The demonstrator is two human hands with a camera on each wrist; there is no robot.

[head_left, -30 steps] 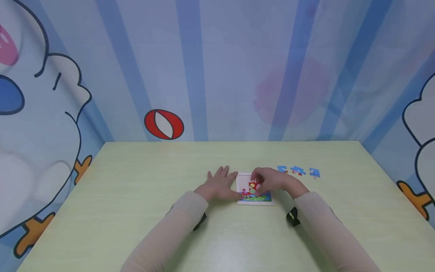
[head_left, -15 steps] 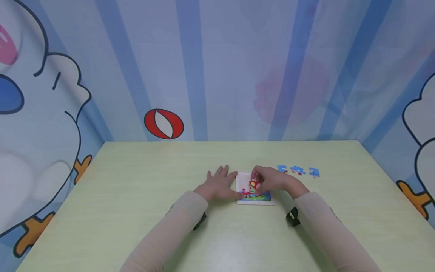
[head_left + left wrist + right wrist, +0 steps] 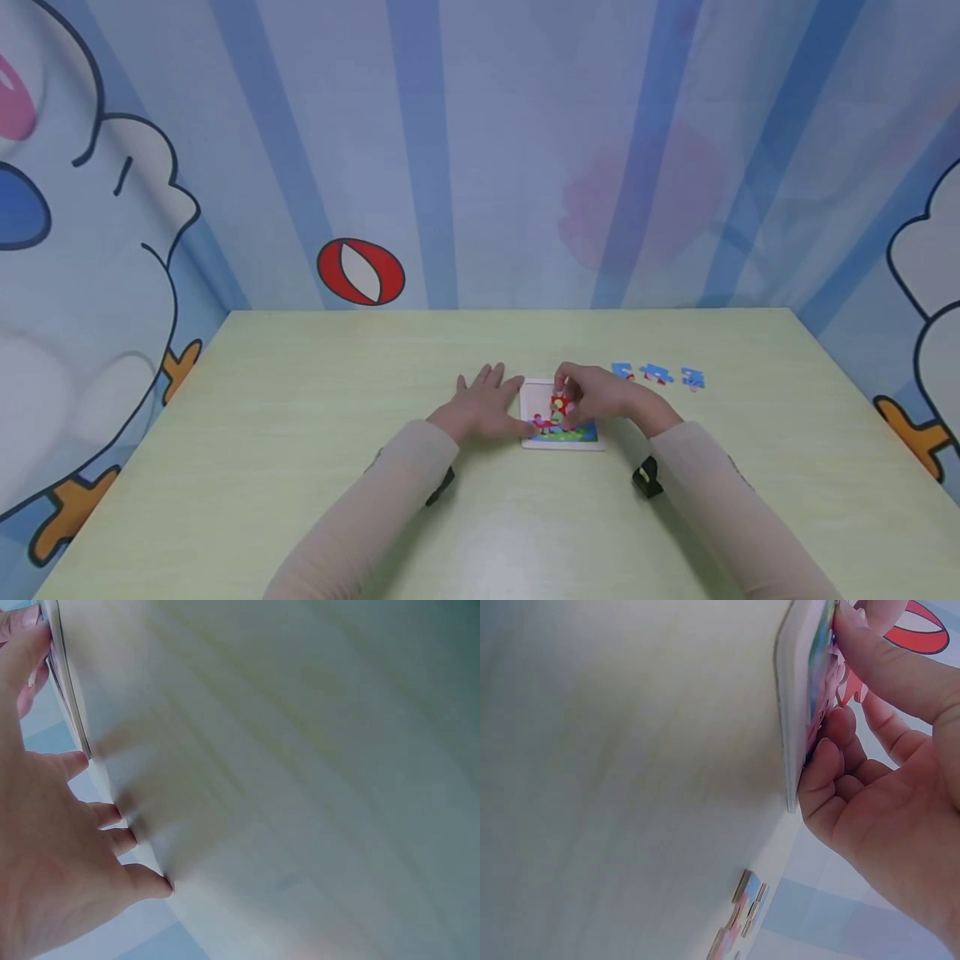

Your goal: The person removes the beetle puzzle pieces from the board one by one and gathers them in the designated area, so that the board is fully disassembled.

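Very little shift over the past second. Red piece [image 3: 559, 407], right of centre in the lower half of the head view: turned a touch and nudged slightly toward the top of the frame, against the tray. Both your hands hold about the same posts. Reads to me as a fit being felt out; I would not count the piece as seated, though your fingers hide much of its edge.

Right hand [image 3: 602, 394]: thumb and fingers pinching the red piece, coming in from its right. The piece lies at the fingertips, left of the palm in the frame, over the tray [image 3: 535, 398]. Right wrist view, upper right: a bit of red shows between thumb and fingers, close against the tray's face; full contact I can't tell.

Left hand [image 3: 483, 408]: fingers spread on the table [image 3: 337, 400], thumb reaching to the tray's lower left. Seems a steadying hold.

Along the tray's bottom: blue-green strip [image 3: 581, 435] in place. Upper part of the tray shows bare backing, so a good share looks unfilled. Three loose pieces [image 3: 657, 373] lie above and right of your right hand, apart from the tray.
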